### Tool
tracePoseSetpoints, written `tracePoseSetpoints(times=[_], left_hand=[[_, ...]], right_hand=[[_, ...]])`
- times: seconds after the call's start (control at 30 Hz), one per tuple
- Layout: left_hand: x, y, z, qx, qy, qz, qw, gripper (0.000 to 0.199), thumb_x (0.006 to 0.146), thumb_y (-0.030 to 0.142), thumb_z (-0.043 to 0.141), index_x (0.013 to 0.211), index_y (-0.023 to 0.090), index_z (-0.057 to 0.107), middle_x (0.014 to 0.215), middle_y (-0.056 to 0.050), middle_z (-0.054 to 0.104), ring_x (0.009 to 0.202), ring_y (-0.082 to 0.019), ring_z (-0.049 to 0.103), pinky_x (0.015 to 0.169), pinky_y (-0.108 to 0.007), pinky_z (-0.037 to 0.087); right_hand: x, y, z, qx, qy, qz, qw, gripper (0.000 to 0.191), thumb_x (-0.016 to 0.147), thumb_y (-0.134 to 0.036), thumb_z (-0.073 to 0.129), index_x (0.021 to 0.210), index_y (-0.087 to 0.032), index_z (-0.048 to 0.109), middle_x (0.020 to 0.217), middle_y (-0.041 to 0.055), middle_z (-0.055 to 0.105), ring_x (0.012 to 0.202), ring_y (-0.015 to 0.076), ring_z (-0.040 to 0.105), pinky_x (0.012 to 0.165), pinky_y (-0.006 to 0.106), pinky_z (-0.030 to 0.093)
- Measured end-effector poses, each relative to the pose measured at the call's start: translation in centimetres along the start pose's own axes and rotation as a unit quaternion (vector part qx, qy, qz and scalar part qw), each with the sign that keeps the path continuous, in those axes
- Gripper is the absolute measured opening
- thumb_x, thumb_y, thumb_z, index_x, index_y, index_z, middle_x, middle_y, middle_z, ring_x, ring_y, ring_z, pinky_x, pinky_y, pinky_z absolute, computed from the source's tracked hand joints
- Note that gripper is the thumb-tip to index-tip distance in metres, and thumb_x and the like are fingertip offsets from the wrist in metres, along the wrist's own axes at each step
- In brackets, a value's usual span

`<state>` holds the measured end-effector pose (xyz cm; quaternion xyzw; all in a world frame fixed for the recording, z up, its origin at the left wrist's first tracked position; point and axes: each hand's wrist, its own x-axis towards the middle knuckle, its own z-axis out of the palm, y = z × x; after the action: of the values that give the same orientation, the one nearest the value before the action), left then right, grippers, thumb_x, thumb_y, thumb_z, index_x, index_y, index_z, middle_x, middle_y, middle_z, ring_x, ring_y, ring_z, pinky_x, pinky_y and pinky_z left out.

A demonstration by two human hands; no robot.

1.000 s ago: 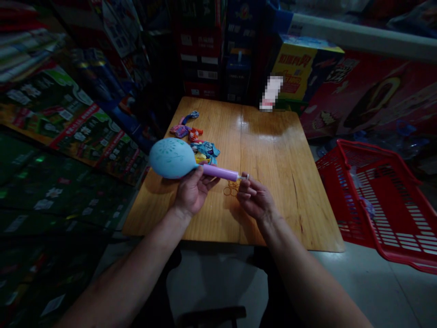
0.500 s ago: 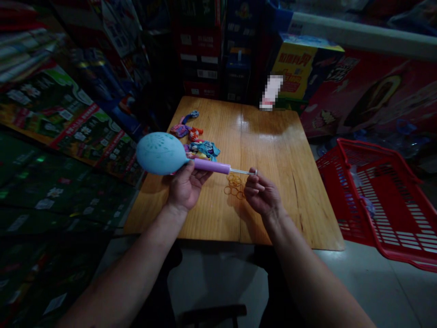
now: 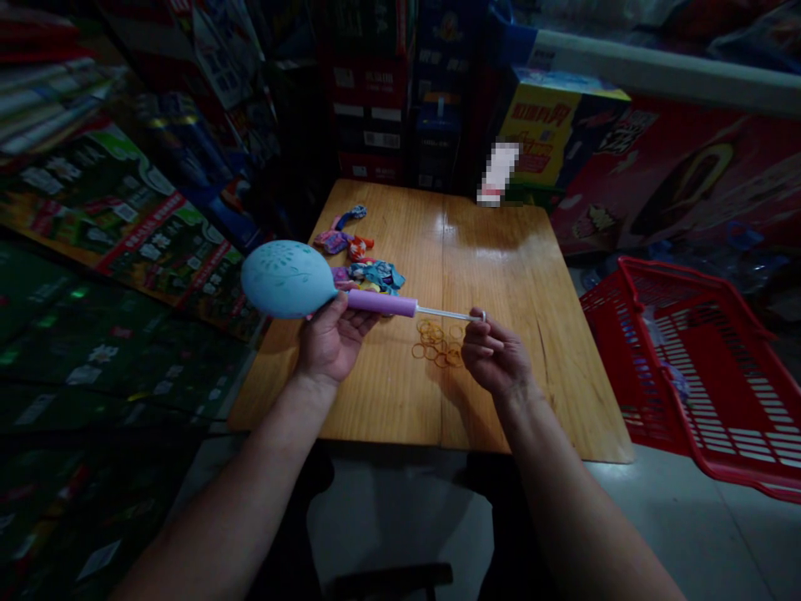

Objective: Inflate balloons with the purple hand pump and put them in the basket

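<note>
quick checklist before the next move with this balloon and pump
- blue balloon inflated and round: ok
- left hand closed around the balloon's neck at the end of the purple pump barrel: ok
- balloon's neck sealed tight on the barrel: cannot tell, the left hand hides the join
- right hand pinching the ring at the end of the pump rod: ok
- rubber bands within reach: ok, they lie on the wooden table just below the rod, beside the right hand
</note>
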<state>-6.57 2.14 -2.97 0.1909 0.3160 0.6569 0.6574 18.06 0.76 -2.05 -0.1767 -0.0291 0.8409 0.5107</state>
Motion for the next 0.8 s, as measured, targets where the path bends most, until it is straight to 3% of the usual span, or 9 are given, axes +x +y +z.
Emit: tracePoseSetpoints(times=[0.13,0.23,0.4,0.5,0.57,0.67,0.8], left_hand=[[-0.6,-1.5,0.2,0.000,-0.021,-0.047,0.999,0.026,0.087,0.029,0.066,0.112,0.019,0.066,0.115,-0.010,0.072,0.121,-0.027,0.061,0.104,-0.050,0.047],[-0.7,-2.5,0.4,0.000,-0.002,-0.066,0.998,0.026,0.087,0.029,0.067,0.110,0.019,0.067,0.114,-0.010,0.072,0.121,-0.027,0.061,0.105,-0.048,0.047],[0.1,-1.2,0.1,-0.011,-0.002,-0.053,0.999,0.023,0.086,0.028,0.067,0.108,0.019,0.067,0.111,-0.009,0.073,0.116,-0.027,0.065,0.102,-0.049,0.049],[0.1,-0.2,0.1,-0.002,0.016,-0.006,1.000,0.023,0.086,0.029,0.068,0.107,0.020,0.067,0.105,-0.007,0.075,0.110,-0.025,0.067,0.100,-0.047,0.051],[-0.3,-0.4,0.3,-0.001,0.008,0.006,1.000,0.024,0.087,0.030,0.067,0.108,0.021,0.066,0.107,-0.007,0.074,0.111,-0.024,0.067,0.100,-0.047,0.050],[-1.2,-1.7,0.6,0.003,-0.019,-0.048,0.999,0.027,0.087,0.031,0.066,0.112,0.020,0.066,0.116,-0.009,0.072,0.115,-0.026,0.065,0.102,-0.049,0.049],[-1.2,-2.4,0.6,0.001,-0.001,-0.058,0.998,0.023,0.087,0.028,0.067,0.108,0.019,0.067,0.116,-0.010,0.072,0.119,-0.027,0.062,0.103,-0.049,0.048]], right_hand=[[0.7,1.8,-0.2,-0.014,0.025,0.024,0.999,0.010,0.095,-0.012,0.051,0.099,-0.015,0.060,0.067,-0.0048,0.061,0.041,0.0008,0.039,0.043,0.012,0.042],[1.2,3.0,-0.1,-0.020,0.028,0.039,0.999,0.010,0.095,-0.012,0.052,0.101,-0.014,0.060,0.068,-0.0040,0.061,0.042,0.0004,0.040,0.044,0.012,0.041],[0.6,1.3,0.1,-0.017,0.021,0.034,0.999,0.010,0.095,-0.012,0.051,0.099,-0.014,0.060,0.068,-0.0043,0.060,0.040,0.0002,0.039,0.044,0.012,0.041],[0.1,0.1,0.1,-0.008,0.011,0.005,1.000,0.012,0.095,-0.011,0.048,0.099,-0.014,0.059,0.068,-0.0048,0.060,0.041,0.0000,0.040,0.044,0.012,0.040],[0.1,0.4,0.0,-0.001,0.013,-0.005,1.000,0.012,0.095,-0.011,0.048,0.099,-0.014,0.059,0.068,-0.0052,0.060,0.041,0.0001,0.040,0.044,0.012,0.040],[0.4,2.1,-0.1,-0.011,0.033,0.022,0.999,0.009,0.095,-0.012,0.051,0.099,-0.013,0.059,0.067,-0.0047,0.059,0.041,0.0006,0.040,0.044,0.013,0.040],[0.7,3.2,0.0,-0.026,0.036,0.038,0.998,0.009,0.093,-0.012,0.054,0.101,-0.015,0.059,0.068,-0.0046,0.060,0.042,0.0008,0.039,0.045,0.012,0.041]])
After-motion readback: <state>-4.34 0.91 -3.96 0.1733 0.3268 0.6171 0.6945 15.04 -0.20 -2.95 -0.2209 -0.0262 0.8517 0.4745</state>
